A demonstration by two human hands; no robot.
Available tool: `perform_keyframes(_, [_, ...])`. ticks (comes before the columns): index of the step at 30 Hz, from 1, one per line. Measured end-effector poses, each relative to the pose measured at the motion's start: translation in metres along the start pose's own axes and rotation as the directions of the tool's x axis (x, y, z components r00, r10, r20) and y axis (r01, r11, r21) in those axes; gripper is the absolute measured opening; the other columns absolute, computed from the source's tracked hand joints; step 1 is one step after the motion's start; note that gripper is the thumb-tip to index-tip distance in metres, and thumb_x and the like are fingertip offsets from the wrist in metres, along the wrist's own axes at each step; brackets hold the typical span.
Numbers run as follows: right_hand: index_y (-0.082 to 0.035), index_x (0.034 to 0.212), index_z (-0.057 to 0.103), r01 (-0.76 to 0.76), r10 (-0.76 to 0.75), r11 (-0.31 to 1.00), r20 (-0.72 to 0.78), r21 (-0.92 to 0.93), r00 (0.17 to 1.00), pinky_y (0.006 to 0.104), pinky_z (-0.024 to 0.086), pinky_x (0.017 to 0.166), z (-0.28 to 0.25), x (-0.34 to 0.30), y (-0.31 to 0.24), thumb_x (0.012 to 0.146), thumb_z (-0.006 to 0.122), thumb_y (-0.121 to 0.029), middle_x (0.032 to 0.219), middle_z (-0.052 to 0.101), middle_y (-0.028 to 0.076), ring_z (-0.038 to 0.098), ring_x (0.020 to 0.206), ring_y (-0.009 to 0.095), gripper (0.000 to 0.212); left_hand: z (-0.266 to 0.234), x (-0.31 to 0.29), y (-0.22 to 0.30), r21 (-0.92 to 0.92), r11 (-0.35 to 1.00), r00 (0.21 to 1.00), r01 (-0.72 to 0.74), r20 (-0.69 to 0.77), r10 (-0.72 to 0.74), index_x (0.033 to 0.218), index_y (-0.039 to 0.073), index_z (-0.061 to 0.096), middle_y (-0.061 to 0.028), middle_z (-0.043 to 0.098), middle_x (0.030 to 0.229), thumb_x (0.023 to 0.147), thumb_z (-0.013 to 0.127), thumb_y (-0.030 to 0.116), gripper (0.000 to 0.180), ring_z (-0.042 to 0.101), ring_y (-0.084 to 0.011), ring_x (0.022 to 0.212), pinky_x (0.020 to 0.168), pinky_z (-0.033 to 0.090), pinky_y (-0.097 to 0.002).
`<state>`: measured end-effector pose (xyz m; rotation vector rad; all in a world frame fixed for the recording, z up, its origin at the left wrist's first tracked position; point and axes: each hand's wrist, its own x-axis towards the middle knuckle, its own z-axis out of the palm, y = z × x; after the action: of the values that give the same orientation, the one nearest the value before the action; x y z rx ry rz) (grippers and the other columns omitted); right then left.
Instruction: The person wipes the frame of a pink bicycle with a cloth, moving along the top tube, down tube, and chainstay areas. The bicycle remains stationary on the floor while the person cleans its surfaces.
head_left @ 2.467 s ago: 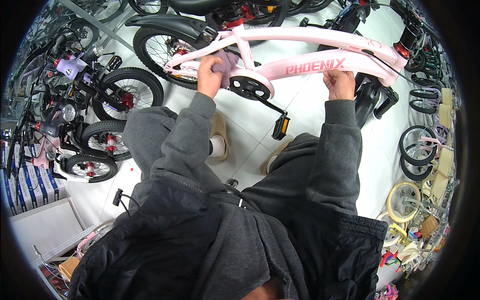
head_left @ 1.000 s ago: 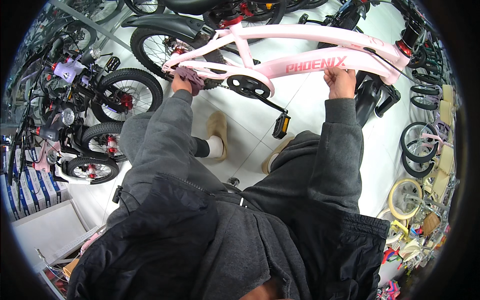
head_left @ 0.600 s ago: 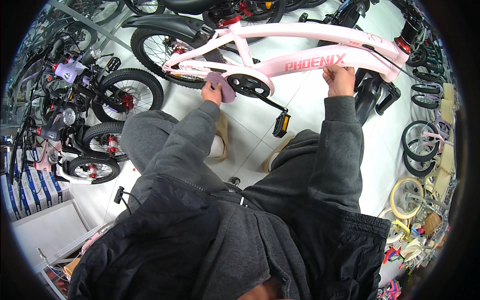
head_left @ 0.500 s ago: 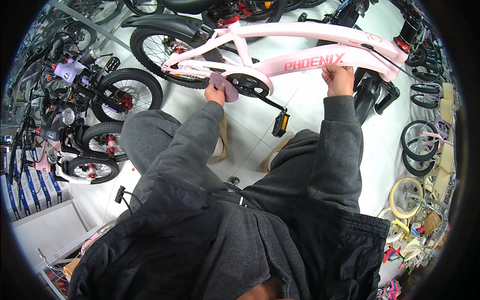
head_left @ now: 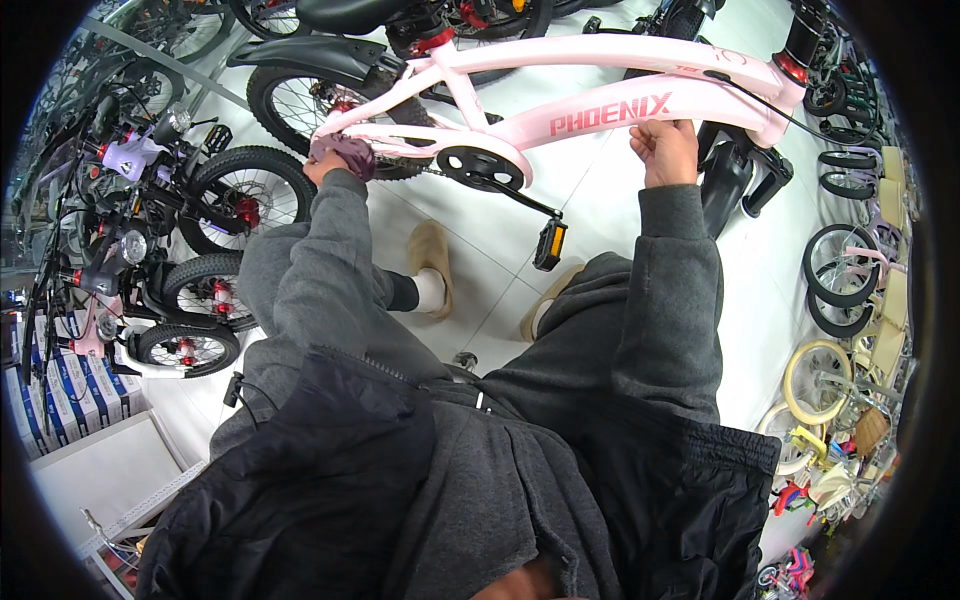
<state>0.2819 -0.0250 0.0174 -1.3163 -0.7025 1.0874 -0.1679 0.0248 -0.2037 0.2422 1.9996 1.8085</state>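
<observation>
Frame point(head_left: 590, 50): curved, pink, red lettering point(head_left: 612, 114)
Left hand point(head_left: 322, 169): fingers clutch crumpled purple cloth point(head_left: 353, 154)
Right hand point(head_left: 667, 152): fingers curled at frame's underside; grip unclear

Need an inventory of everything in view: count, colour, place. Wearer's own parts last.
Bike frame: 1, pink, top centre
Cloth: 1, purple, at frame's rear end
Rear wheel: 1, black tyre, upper left
Chainring: 1, black, below frame
Pedal: 1, black and orange, centre
Saddle: 1, black, top edge
Parked bikes: several, mixed colours, left; more right and top
Boxes: several, white and blue, lower left
Floor: white tiles
Shoes: 2, tan, centre
Sleeves: 2, grey
Vest: 1, black, bottom
Left grip: 1, bare, holding cloth
Right grip: 1, bare, at frame's underside
</observation>
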Motion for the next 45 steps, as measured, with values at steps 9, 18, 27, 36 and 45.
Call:
perform_keyframes(9, [-0.003,0.109,0.043,-0.003,0.003,1.0,-0.016,-0.021,1.0,0.0232,0.048,0.056,0.001,0.0,0.0,0.072,0.05,0.006,0.081,0.057,0.005,0.056,0.062,0.012,0.038,0.009,-0.019,-0.039,-0.193,0.979,0.97,0.062,0.242,-0.014,0.104,-0.002,0.051,-0.0124,0.059,0.099,0.07,0.062,-0.005,0.036,0.057,-0.0219,0.085,0.074,0.048,-0.0349])
perform_keyframes(18, [-0.001,0.11,0.043,0.008,-0.007,1.0,0.026,-0.021,1.0,0.0238,0.047,0.056,-0.003,-0.001,0.0,0.072,0.049,0.005,0.08,0.056,0.006,0.055,0.061,0.013,0.039,-0.001,-0.09,0.038,-0.412,0.899,0.96,-0.146,0.161,0.229,0.1,-0.002,0.048,-0.0124,0.057,0.098,0.08,0.06,0.005,0.024,0.056,-0.0208,0.084,0.077,0.047,-0.0354])
perform_keyframes(27, [-0.005,0.11,0.045,-0.024,0.026,0.999,0.042,-0.04,0.999,0.0257,0.048,0.062,-0.007,0.0,0.0,0.077,0.05,0.001,0.085,0.056,0.006,0.056,0.068,0.014,0.033,0.003,-0.143,0.035,-0.122,0.489,0.265,-0.863,0.716,0.646,0.095,0.003,0.056,-0.0152,0.053,0.113,0.062,0.068,0.004,0.035,0.045,-0.0335,0.106,0.094,0.033,-0.0419])
perform_keyframes(36, [-0.005,0.11,0.046,-0.027,0.03,0.997,0.051,-0.068,0.998,0.0249,0.047,0.063,-0.008,0.0,0.0,0.077,0.051,0.0,0.084,0.056,0.005,0.056,0.068,0.014,0.033,0.007,-0.145,0.035,0.066,0.419,0.348,-0.906,0.68,0.646,0.093,0.009,0.06,-0.0225,0.034,0.132,0.053,0.073,0.007,0.042,0.032,-0.0413,0.118,0.1,0.027,-0.0467])
perform_keyframes(45, [-0.004,0.111,0.045,-0.005,0.007,0.998,0.042,-0.059,0.999,0.0246,0.047,0.062,-0.005,-0.001,0.0,0.077,0.052,-0.001,0.083,0.056,0.005,0.056,0.067,0.014,0.034,0.008,-0.15,0.043,-0.049,0.432,0.234,-0.901,0.783,0.577,0.094,0.007,0.059,-0.0185,0.048,0.112,0.057,0.071,0.007,0.039,0.043,-0.0376,0.105,0.092,0.035,-0.0425])
